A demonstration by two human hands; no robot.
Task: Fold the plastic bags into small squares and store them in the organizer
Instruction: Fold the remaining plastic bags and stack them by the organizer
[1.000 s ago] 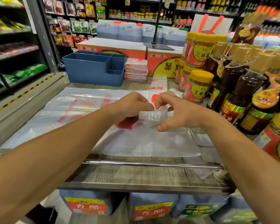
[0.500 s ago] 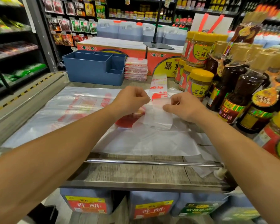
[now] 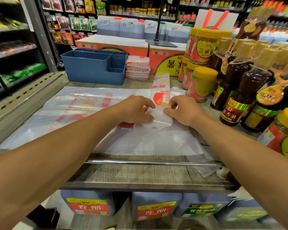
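Crinkly translucent plastic bag [image 3: 161, 120], a narrow strip, is pinched by left hand [image 3: 136, 110] and right hand [image 3: 183, 112].

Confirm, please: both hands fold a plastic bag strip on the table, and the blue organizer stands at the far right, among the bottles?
Not quite. In the head view the blue organizer stands far left, away from the bottles. Both the left hand and right hand do fold the plastic bag strip.

The plastic bag [image 3: 160, 95] folded into a strip is translucent white with red print. The flat bags [image 3: 70, 110] spread beside it are clear with faded red lettering. The organizer [image 3: 91, 70] is slate blue. The folded bag stack [image 3: 137, 68] shows white and red bands. The table [image 3: 140, 173] has a grey woodgrain pattern. The jars [image 3: 201, 85] have yellow lids and red labels.
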